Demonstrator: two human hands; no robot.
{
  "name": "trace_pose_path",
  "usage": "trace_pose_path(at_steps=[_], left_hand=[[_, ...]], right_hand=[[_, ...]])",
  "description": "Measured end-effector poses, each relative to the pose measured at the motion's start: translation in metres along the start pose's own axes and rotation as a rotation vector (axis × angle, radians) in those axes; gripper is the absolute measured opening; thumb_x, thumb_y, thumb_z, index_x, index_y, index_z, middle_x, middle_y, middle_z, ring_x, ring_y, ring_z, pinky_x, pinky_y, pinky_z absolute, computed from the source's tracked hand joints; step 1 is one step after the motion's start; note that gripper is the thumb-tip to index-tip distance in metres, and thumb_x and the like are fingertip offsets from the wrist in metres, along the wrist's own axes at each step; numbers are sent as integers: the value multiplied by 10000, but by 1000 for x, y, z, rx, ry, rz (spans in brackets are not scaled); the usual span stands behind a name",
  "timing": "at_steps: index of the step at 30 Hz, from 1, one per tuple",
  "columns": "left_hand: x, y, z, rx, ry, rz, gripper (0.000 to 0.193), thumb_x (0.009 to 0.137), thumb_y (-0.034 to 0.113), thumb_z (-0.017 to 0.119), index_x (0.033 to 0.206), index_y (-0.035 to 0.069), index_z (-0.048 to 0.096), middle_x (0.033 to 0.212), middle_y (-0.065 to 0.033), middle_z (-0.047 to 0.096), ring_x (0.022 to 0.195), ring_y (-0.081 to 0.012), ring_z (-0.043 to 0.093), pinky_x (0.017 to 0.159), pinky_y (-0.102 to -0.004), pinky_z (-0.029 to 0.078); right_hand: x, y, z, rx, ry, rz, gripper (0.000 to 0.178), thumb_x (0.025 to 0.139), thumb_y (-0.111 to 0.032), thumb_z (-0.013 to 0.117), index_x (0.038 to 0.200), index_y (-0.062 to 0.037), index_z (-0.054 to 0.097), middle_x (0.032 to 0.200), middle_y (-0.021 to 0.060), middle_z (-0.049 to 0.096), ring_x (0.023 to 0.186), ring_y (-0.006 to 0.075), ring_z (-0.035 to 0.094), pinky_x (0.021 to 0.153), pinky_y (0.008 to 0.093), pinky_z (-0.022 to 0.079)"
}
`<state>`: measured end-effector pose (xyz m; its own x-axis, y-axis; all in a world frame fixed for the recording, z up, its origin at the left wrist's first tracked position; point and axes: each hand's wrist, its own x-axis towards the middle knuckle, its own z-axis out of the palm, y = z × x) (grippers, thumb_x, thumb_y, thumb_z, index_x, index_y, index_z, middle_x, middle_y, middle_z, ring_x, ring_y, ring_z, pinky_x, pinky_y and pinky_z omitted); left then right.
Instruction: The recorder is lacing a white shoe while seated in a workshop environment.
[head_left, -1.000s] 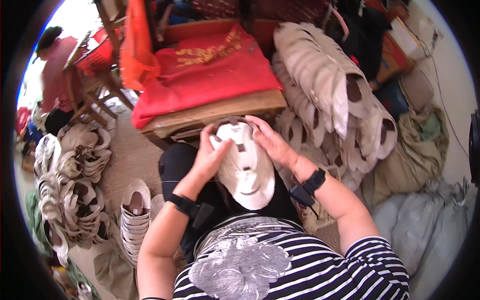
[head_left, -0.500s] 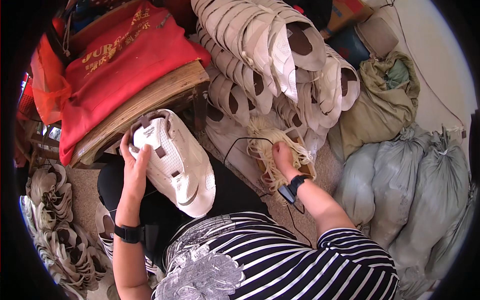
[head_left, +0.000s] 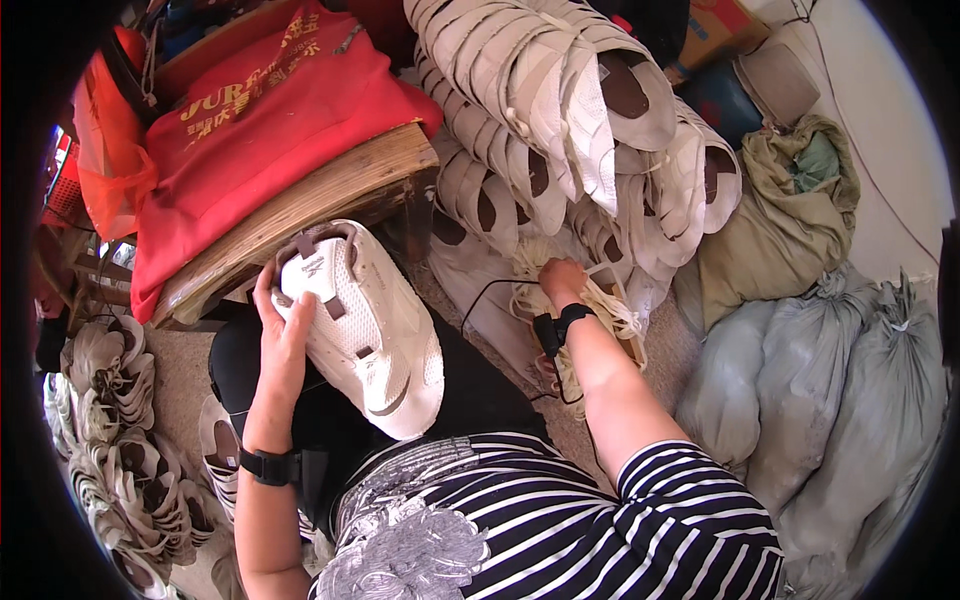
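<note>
My left hand (head_left: 284,335) grips the side of a white mesh shoe upper (head_left: 362,310), the thumb on its tongue and the other fingers behind it. The upper rests over my lap, its toe pointing toward me. Off to the right, my right hand (head_left: 562,279) reaches into a bundle of cream shoelaces (head_left: 615,308) in an open box on the floor. Its fingers are curled and closed on laces, though the fingertips are partly hidden.
Nested shoe uppers (head_left: 520,80) are stacked high beyond the laces. A wooden bench (head_left: 300,225) under red cloth stands at left. More uppers (head_left: 140,480) lie on the floor at lower left. Grey sacks (head_left: 810,380) line the right side, near an olive sack (head_left: 775,235).
My right hand has moved farther away over the shoelaces, its fingers curled among them. My left hand keeps its hold on the shoe upper. The whole view has shifted slightly.
</note>
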<state>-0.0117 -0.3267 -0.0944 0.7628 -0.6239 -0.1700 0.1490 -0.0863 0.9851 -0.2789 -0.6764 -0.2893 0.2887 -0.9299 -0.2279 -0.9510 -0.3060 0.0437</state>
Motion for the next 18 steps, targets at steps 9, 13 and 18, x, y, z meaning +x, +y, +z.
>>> trace_pose_path(at_steps=[9, 13, 18], left_hand=[[3, 15, -5, 357, 125, 129, 620, 911, 212, 685, 1415, -5, 398, 1363, -181, 481, 1261, -278, 480, 1082, -367, 371], [-18, 64, 14, 1039, 329, 677, 578, 772, 51, 739, 1308, 25, 525, 1197, -166, 565, 1115, -316, 550, 973, -386, 458], [-54, 82, 51, 56, -438, 203, 681, 873, 92, 725, 1456, 85, 374, 1177, -101, 600, 834, -134, 625, 759, -286, 518]], right_hand=[[18, -11, -30, 908, -82, -46, 204, 877, -146, 543, 946, -39, 702, 897, 125, 703, 811, 273, 662, 741, 393, 539], [-36, -51, -101, 992, -476, -229, 150, 882, -136, 515, 833, -30, 608, 704, 28, 574, 598, 118, 490, 520, 299, 382], [-177, -110, -246, 1051, -604, -797, 80, 920, -102, 652, 916, -25, 632, 821, 2, 623, 732, 64, 545, 623, 225, 433]])
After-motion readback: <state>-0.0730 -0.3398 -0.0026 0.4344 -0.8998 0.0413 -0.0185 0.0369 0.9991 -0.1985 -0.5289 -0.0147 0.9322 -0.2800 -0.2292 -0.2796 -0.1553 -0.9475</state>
